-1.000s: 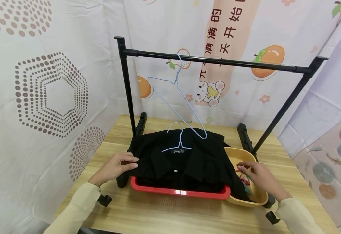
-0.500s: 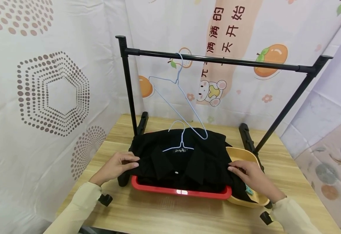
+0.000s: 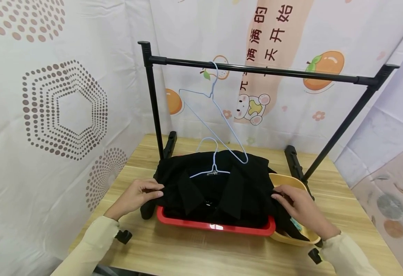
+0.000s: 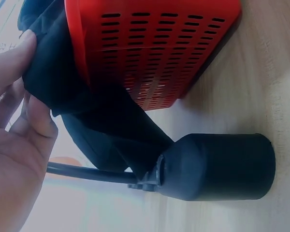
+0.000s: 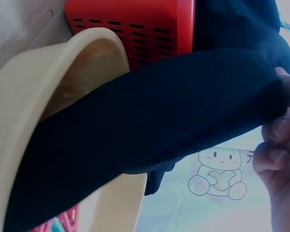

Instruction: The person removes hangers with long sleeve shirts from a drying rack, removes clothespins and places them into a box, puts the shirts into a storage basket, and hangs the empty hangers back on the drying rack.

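A black collared shirt lies over the red basket, its collar facing me. A light blue wire hanger sits inside its neck, hook upward. My left hand pinches the shirt at its left shoulder; the left wrist view shows thumb and fingers on the black cloth. At the opposite shoulder my right hand pinches the fabric. From there a black sleeve drapes into the yellow basin. Pink and teal clips show partly beneath that sleeve.
A black rack spans the table, with another blue wire hanger hooked on its bar and reaching down in front of the shirt's back. Rack feet stand on the wooden table. Printed curtains enclose the back and sides.
My right hand has moved left from above the yellow basin to the shirt's right shoulder and taken hold there. The neck hanger has tilted slightly. My left hand keeps its hold.
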{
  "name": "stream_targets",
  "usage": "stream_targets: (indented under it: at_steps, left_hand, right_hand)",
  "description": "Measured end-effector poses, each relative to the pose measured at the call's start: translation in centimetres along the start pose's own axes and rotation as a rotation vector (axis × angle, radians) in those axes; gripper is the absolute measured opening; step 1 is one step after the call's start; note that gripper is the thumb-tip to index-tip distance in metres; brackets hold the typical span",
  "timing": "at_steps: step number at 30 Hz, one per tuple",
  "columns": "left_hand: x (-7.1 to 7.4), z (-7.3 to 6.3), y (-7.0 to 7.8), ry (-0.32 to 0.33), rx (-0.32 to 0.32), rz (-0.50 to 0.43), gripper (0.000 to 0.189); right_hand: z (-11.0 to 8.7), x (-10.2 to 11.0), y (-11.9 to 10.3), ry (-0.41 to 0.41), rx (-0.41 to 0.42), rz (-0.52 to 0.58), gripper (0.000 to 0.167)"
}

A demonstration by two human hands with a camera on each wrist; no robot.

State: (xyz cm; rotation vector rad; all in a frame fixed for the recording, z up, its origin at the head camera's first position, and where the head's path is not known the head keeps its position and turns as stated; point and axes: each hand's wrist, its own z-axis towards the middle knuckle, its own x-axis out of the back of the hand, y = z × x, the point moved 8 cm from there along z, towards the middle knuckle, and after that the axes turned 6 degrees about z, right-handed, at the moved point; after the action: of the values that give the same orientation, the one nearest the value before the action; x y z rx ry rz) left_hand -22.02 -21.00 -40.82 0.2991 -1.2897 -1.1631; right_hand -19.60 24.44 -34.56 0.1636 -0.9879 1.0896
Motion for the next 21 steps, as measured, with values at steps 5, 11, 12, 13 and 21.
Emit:
stream_targets:
  at_steps: [5,11,12,13,21]
  left_hand:
    - [0.2,0.3,1.3,0.058,-0.083,0.073,0.021]
    - [0.3,0.9,3.0,0.122,-0.187,0.14,0.02]
    - [0.4,1.0,3.2,0.132,-0.204,0.152,0.02]
    - [0.4,1.1,3.5,0.142,-0.223,0.165,0.02]
    - [-0.2,2.2,5.9,0.169,-0.377,0.228,0.025]
  right_hand:
    - [0.2,0.6,-0.7,0.069,0.08,-0.043,0.016]
    - [0.3,0.9,-1.0,0.118,0.101,-0.09,0.041]
    - [0.4,0.9,-1.0,0.125,0.105,-0.093,0.041]
    - [0.4,1.0,-1.0,0.132,0.107,-0.096,0.041]
    - [1.1,1.3,-1.7,0.176,0.155,-0.102,0.039]
